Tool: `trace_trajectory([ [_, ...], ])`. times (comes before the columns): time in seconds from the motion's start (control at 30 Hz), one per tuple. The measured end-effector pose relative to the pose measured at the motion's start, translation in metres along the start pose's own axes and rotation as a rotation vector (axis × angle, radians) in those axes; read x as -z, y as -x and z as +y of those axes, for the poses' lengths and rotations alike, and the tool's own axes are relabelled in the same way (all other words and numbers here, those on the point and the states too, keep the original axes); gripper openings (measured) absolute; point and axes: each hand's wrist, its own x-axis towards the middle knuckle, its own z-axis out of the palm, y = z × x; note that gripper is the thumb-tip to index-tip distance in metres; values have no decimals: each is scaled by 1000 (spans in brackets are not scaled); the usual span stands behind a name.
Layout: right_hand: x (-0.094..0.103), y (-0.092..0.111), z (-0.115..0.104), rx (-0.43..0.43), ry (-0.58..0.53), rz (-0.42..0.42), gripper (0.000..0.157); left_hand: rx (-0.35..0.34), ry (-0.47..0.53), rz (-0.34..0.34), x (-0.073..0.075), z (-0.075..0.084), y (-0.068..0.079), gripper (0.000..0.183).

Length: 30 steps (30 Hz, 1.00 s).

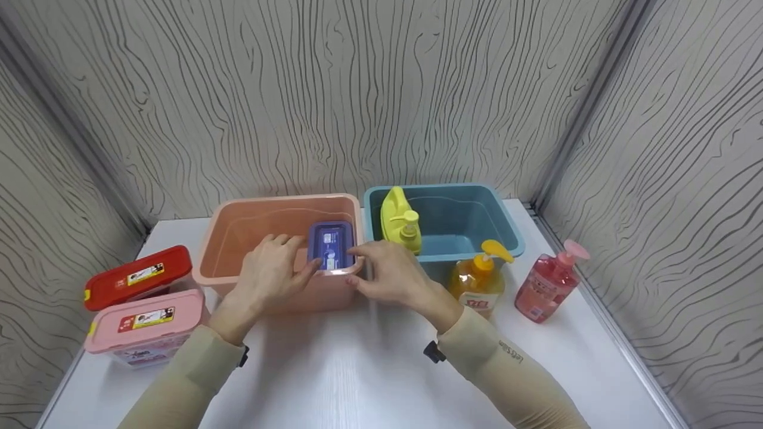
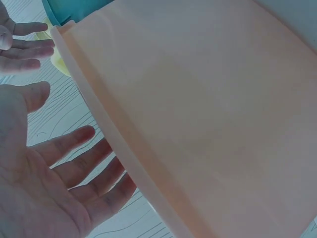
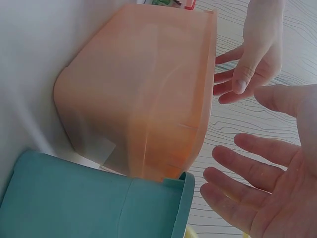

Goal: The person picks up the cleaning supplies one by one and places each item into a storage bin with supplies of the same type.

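Note:
A purple-blue lidded box (image 1: 331, 247) stands inside the peach bin (image 1: 238, 205), against its right side. My left hand (image 1: 269, 265) reaches over the bin's front rim, just left of the box, thumb close to the lid. On the other side my right hand (image 1: 390, 271) has its fingertips at the box's right edge and the bin's front right corner. Seen from the wrists, the left hand (image 2: 64, 183) and the right hand (image 3: 262, 183) have spread, loosely extended fingers with nothing gripped. The lower part of the box is hidden in the bin.
Right of the peach bin is a teal bin (image 1: 465, 189) holding a yellow jug-like bottle (image 1: 396, 217). An orange pump bottle (image 1: 477, 283) and a pink pump bottle (image 1: 545, 289) stand at right. A red-lidded box (image 1: 140, 277) and a pink-lidded box (image 1: 149, 325) sit at left.

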Motion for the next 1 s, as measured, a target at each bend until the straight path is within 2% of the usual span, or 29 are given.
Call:
trace_trajectory([
  [0.53, 9, 17, 6, 5, -42, 6, 51, 20, -38, -43, -3, 11, -2, 70],
  [0.8, 15, 29, 10, 20, -57, 41, 51, -27, -3, -33, -8, 15, -6, 69],
  [1.0, 19, 37, 13, -16, -85, 53, 49, -47, 28, -42, -10, 17, -9, 68],
])
